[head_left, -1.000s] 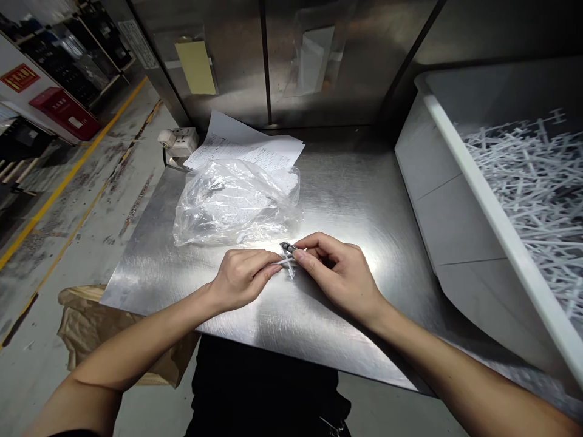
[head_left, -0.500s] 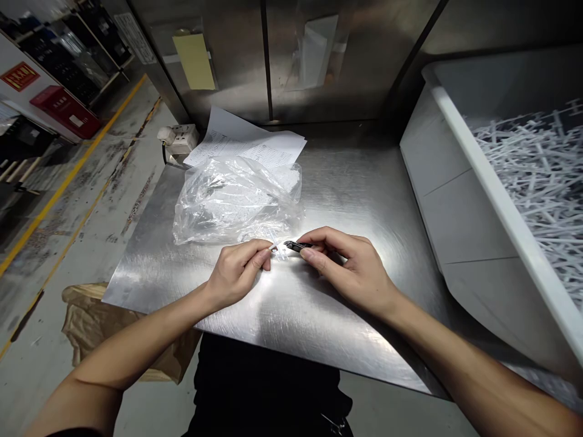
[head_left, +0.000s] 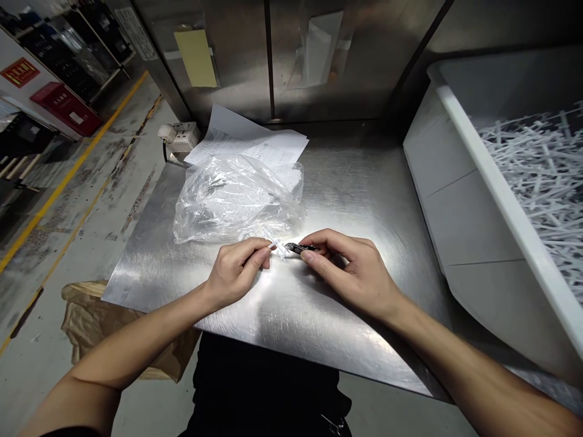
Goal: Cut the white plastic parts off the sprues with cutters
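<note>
My left hand [head_left: 239, 267] is closed, pinching a thin white plastic piece [head_left: 274, 243] between thumb and forefinger. The piece looks branched like a small sprue; its exact shape is too small to make out. Facing it, my right hand [head_left: 348, 264] grips a small black nail clipper [head_left: 298, 247], thumb below and fingers above. The clipper's jaws point left, close to the white piece; whether they touch it I cannot tell. Just behind both hands lies a clear plastic bag [head_left: 228, 200] with many tiny white bits in it.
A large grey-white bin [head_left: 496, 212] of white branched plastic pieces [head_left: 542, 164] stands at the right. Printed papers [head_left: 250, 142] and a power socket [head_left: 184, 136] are behind the bag on the metal table [head_left: 364, 176]. A brown paper bag [head_left: 98, 321] sits below the left edge.
The white piece has turned slightly between my left fingers, its branches now nearer the clipper's jaws. Both hands stay almost in place; the view has shifted a little.
</note>
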`<state>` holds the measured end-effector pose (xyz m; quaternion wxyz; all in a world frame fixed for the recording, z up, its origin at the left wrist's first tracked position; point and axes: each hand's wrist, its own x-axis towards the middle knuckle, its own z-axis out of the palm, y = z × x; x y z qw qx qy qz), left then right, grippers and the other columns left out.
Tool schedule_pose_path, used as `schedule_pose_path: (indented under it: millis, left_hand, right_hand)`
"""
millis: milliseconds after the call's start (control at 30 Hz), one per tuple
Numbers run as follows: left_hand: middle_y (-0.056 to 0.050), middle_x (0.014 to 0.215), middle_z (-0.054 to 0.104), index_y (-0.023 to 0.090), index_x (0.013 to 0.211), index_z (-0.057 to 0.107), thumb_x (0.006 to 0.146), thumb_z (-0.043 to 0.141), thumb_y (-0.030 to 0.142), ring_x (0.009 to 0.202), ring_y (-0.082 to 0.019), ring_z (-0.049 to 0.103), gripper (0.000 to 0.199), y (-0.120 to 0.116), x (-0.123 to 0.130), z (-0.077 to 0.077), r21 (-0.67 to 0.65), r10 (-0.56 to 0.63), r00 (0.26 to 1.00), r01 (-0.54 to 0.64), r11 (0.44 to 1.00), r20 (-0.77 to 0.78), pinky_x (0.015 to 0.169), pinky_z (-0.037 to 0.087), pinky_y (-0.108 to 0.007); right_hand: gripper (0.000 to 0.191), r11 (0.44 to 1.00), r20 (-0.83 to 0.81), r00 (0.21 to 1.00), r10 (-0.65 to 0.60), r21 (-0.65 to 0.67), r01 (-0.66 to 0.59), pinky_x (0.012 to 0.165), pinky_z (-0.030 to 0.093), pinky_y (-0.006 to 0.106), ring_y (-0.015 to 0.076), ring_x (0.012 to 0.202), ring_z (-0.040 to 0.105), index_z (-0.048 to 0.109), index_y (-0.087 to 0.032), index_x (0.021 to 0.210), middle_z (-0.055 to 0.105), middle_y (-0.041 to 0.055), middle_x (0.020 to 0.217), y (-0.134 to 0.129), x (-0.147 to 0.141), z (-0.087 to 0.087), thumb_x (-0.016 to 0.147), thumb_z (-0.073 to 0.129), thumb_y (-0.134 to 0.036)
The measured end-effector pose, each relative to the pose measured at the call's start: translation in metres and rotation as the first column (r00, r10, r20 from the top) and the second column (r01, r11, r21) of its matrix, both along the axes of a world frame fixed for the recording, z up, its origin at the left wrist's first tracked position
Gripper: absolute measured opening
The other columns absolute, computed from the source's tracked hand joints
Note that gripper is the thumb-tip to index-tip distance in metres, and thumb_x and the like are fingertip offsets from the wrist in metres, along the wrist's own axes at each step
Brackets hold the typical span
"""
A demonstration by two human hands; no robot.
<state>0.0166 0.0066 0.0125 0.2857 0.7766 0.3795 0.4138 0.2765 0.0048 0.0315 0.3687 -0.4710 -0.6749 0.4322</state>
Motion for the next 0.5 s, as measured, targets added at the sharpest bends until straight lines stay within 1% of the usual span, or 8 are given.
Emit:
schedule_pose_path:
  millis: [233,367,500]
  left_hand:
    - [0.001,0.078,0.074,0.017,0.110,0.074,0.115,0.059,0.017,0.068,-0.010,0.070,0.015,0.0002,0.0011,0.0007,0.043,-0.014,1.000,0.014,0.999,-0.006,0.066,0.057,-0.020]
    - [0.001,0.077,0.074,0.017,0.110,0.073,0.115,0.059,0.016,0.067,-0.009,0.070,0.015,0.0005,0.0015,0.0016,0.065,-0.019,1.000,0.019,0.998,-0.009,0.067,0.056,-0.020]
    - [0.001,0.078,0.074,0.017,0.111,0.074,0.115,0.059,0.017,0.067,-0.010,0.069,0.015,0.0006,0.0016,0.0021,0.061,-0.020,1.000,0.020,0.998,-0.010,0.066,0.056,-0.021]
  right_hand:
    - [0.020,1.000,0.037,0.999,0.006,-0.011,-0.005,0.062,0.049,0.033,0.0189,0.065,0.067,0.081,-0.023,0.111,0.074,0.0008,0.075,0.0005,-0.0003,-0.0028,0.106,0.073,-0.040]
    - [0.021,1.000,0.026,0.999,0.021,-0.002,-0.021,0.060,0.049,0.033,0.0181,0.064,0.066,0.081,-0.022,0.112,0.073,0.0003,0.074,0.0006,0.0002,-0.0010,0.107,0.073,-0.040]
    - [0.019,0.999,0.035,0.999,0.030,0.012,-0.031,0.061,0.049,0.033,0.0183,0.063,0.066,0.081,-0.023,0.113,0.073,0.0004,0.074,-0.0001,0.0010,0.0009,0.107,0.073,-0.039]
